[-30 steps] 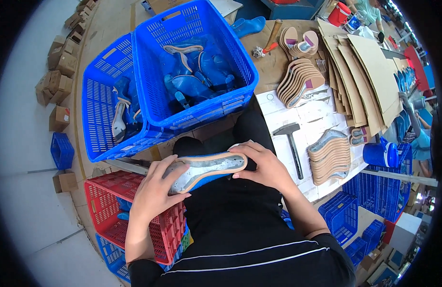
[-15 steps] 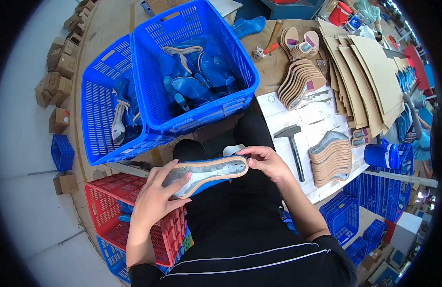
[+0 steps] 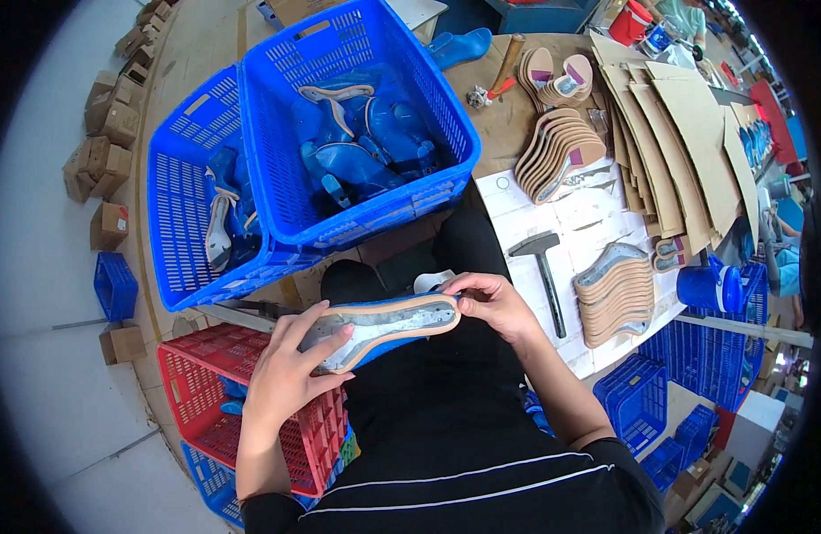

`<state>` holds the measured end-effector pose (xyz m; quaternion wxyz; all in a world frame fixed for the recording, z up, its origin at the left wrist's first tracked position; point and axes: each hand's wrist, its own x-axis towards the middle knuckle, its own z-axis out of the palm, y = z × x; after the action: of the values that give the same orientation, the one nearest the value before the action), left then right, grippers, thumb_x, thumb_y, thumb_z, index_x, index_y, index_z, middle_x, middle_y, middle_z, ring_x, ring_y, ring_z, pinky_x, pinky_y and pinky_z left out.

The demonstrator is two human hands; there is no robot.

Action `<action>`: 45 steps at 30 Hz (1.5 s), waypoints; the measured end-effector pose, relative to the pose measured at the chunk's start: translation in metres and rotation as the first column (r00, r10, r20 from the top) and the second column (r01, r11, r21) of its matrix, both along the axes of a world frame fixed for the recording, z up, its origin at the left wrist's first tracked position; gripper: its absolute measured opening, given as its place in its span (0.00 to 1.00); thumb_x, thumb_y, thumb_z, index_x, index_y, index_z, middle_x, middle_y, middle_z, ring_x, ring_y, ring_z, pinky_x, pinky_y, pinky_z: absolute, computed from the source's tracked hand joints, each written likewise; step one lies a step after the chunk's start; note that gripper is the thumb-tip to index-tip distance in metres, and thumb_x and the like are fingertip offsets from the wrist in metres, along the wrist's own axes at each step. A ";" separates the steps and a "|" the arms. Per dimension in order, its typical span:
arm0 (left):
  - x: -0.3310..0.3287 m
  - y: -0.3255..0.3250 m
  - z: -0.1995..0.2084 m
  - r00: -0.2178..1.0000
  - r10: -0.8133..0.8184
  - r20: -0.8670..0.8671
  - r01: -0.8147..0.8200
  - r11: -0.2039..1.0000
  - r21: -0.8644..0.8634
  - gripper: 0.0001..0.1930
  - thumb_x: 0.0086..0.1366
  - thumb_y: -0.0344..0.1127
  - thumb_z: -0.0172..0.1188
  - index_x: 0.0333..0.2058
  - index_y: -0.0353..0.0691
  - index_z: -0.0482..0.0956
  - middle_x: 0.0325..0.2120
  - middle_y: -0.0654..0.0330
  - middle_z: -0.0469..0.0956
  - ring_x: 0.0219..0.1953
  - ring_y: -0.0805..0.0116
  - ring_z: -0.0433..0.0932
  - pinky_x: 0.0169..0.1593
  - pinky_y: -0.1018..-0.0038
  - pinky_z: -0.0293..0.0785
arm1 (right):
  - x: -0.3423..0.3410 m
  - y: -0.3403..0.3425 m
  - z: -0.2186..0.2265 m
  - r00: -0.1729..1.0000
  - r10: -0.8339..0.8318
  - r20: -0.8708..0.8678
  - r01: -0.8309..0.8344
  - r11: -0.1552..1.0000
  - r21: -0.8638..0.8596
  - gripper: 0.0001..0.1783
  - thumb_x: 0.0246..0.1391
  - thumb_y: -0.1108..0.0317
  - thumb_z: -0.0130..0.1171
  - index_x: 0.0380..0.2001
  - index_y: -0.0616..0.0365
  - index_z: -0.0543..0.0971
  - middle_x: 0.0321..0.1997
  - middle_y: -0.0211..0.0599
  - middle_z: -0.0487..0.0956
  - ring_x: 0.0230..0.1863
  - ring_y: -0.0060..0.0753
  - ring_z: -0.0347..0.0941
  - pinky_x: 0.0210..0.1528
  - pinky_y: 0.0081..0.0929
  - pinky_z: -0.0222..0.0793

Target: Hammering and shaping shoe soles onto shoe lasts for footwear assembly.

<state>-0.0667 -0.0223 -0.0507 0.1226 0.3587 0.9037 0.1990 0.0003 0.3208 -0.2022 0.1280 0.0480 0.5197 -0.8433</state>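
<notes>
A blue shoe last (image 3: 394,327) lies sole up over my lap, its grey metal plate framed by a tan insole rim. My left hand (image 3: 290,356) grips the wide toe end, its fingers and thumb across the sole. At the narrow heel end, my right hand (image 3: 489,304) pinches the rim between thumb and fingertips. Just behind that heel a small white thing (image 3: 431,281) shows; its kind is unclear. To the right, a hammer (image 3: 544,280) lies on the white tabletop (image 3: 513,214), beside a stack of tan insoles (image 3: 613,295).
Ahead stand two blue crates (image 3: 362,222) with blue lasts inside. A red crate (image 3: 184,378) is by my left arm. Other insoles (image 3: 560,151), a wooden-handled tool (image 3: 508,67), cardboard sheets (image 3: 695,133) and a blue jug (image 3: 708,287) occupy the table.
The last and both hands stay nearly in place. My right fingertips have shifted slightly at the heel rim. At the far right, another cardboard strip now shows beside the sheets.
</notes>
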 end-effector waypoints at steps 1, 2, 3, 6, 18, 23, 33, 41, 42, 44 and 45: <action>0.000 0.000 0.000 1.000 0.000 -0.002 0.001 1.000 0.009 0.35 0.48 0.43 0.84 0.59 0.62 0.86 0.67 0.54 0.73 0.58 0.48 0.77 0.56 0.54 0.84 | 0.000 0.000 0.000 1.000 0.002 0.008 -0.003 1.000 0.002 0.15 0.63 0.65 0.72 0.51 0.58 0.88 0.51 0.33 0.87 0.48 0.23 0.82 0.53 0.24 0.79; -0.001 -0.001 0.000 1.000 -0.001 -0.004 0.001 1.000 0.019 0.36 0.47 0.43 0.84 0.59 0.62 0.86 0.67 0.54 0.73 0.58 0.48 0.77 0.56 0.54 0.84 | 0.000 0.001 0.000 1.000 0.001 0.009 -0.002 1.000 0.002 0.15 0.63 0.65 0.72 0.51 0.58 0.88 0.51 0.33 0.87 0.48 0.23 0.82 0.53 0.24 0.79; -0.001 0.000 0.000 1.000 -0.002 -0.004 0.002 1.000 0.019 0.36 0.47 0.43 0.84 0.59 0.62 0.86 0.67 0.54 0.73 0.58 0.48 0.77 0.56 0.54 0.84 | 0.001 0.001 0.001 0.999 0.004 0.032 -0.005 1.000 0.006 0.16 0.63 0.65 0.72 0.52 0.58 0.87 0.51 0.34 0.87 0.49 0.23 0.82 0.54 0.25 0.78; -0.001 0.001 0.001 1.000 0.001 0.005 -0.001 1.000 0.024 0.36 0.47 0.43 0.84 0.59 0.62 0.86 0.67 0.53 0.73 0.58 0.48 0.77 0.57 0.54 0.84 | -0.001 0.000 0.006 0.998 -0.002 0.063 0.003 1.000 -0.027 0.18 0.62 0.67 0.72 0.54 0.57 0.85 0.51 0.34 0.87 0.50 0.24 0.82 0.56 0.26 0.78; -0.002 0.004 0.011 1.000 -0.019 0.007 0.018 0.999 0.027 0.35 0.51 0.43 0.83 0.61 0.61 0.84 0.67 0.49 0.71 0.62 0.44 0.75 0.58 0.52 0.83 | -0.003 0.002 0.001 0.996 0.029 0.083 -0.021 0.996 -0.092 0.22 0.62 0.69 0.72 0.58 0.57 0.81 0.52 0.35 0.86 0.52 0.25 0.82 0.58 0.27 0.77; -0.005 0.002 0.012 0.998 -0.033 0.045 0.034 0.999 -0.020 0.34 0.53 0.44 0.82 0.61 0.62 0.84 0.66 0.49 0.72 0.61 0.45 0.76 0.58 0.52 0.84 | -0.003 0.002 0.001 0.997 0.037 0.060 -0.028 0.989 -0.144 0.24 0.61 0.69 0.73 0.59 0.57 0.81 0.52 0.36 0.86 0.52 0.26 0.82 0.58 0.27 0.77; -0.006 0.002 0.012 0.996 -0.026 0.080 0.027 1.000 -0.004 0.35 0.52 0.41 0.82 0.61 0.62 0.84 0.66 0.51 0.72 0.59 0.47 0.76 0.58 0.53 0.84 | -0.004 0.006 -0.004 0.992 0.054 0.118 -0.034 0.986 -0.162 0.23 0.58 0.70 0.75 0.56 0.57 0.81 0.49 0.35 0.88 0.50 0.25 0.83 0.57 0.26 0.78; -0.004 0.001 0.012 0.995 -0.004 0.097 0.005 1.000 -0.007 0.35 0.52 0.40 0.83 0.61 0.63 0.85 0.66 0.52 0.72 0.61 0.46 0.76 0.59 0.53 0.83 | -0.008 0.007 -0.005 0.989 0.091 0.118 -0.069 0.982 -0.176 0.25 0.56 0.70 0.77 0.56 0.57 0.81 0.48 0.35 0.88 0.50 0.25 0.83 0.56 0.26 0.78; -0.004 0.001 0.012 0.995 -0.003 0.096 0.004 1.000 -0.007 0.35 0.52 0.40 0.83 0.61 0.63 0.85 0.66 0.52 0.72 0.61 0.46 0.76 0.59 0.53 0.83 | -0.007 0.007 -0.006 0.991 0.086 0.100 -0.066 0.979 -0.192 0.25 0.56 0.70 0.77 0.57 0.57 0.82 0.49 0.35 0.88 0.50 0.25 0.83 0.56 0.26 0.79; -0.004 0.001 0.012 0.995 0.006 0.102 -0.005 1.000 -0.017 0.34 0.52 0.41 0.83 0.60 0.64 0.85 0.66 0.52 0.72 0.62 0.46 0.75 0.59 0.53 0.83 | -0.006 0.005 -0.008 0.993 0.088 0.079 -0.070 0.976 -0.207 0.25 0.56 0.70 0.77 0.57 0.58 0.82 0.50 0.36 0.87 0.50 0.26 0.83 0.56 0.26 0.79; -0.003 0.002 0.012 0.995 0.010 0.101 -0.008 1.000 -0.018 0.34 0.52 0.41 0.83 0.60 0.64 0.85 0.66 0.52 0.72 0.62 0.46 0.75 0.59 0.53 0.83 | -0.004 0.005 -0.009 0.995 0.075 0.066 -0.059 0.975 -0.216 0.24 0.56 0.71 0.77 0.57 0.59 0.84 0.51 0.37 0.87 0.51 0.27 0.83 0.57 0.27 0.79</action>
<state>-0.0699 -0.0206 -0.0391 0.1702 0.3430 0.8997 0.2095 -0.0036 0.3254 -0.2110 0.1799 0.0477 0.4224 -0.8871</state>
